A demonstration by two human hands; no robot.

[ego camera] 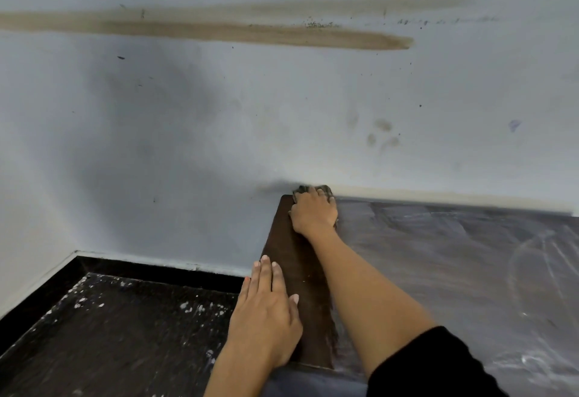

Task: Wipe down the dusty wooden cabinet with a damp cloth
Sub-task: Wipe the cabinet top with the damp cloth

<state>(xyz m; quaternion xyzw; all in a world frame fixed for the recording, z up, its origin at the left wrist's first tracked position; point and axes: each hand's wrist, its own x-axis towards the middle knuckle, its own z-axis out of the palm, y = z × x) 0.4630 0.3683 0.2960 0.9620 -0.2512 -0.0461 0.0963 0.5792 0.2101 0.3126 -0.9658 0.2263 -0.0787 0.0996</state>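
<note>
Nearest to me, my left hand [266, 312] lies flat on the left edge of the wooden cabinet [438, 271], fingers straight and together, grasping nothing, palm pressed to the top near its front corner. Just right of it runs a dark brown strip [297, 287] of wiped wood, stretching from the front edge away toward my other hand. My right forearm crosses above that strip, with a black sleeve [432, 365] at the lower edge of the view.

To the right of both hands the cabinet top is grey with dust [470, 255], marked with paler streaks and curved smears. Left of my left hand and lower down is the floor [109, 334], dark and speckled with white flecks, edged by a black skirting.

Farther out, my right hand [314, 208] is at the cabinet's far left corner, fingers curled over the cloth [305, 189], gripping it and pressing it down where the top meets the wall. Only a rumpled, dark checked edge of the cloth shows beyond the fingertips.

Beyond both hands rises the pale grey wall [188, 114], bearing two long brownish smears [250, 31] high up and a few small smudges above and right of my right hand.
</note>
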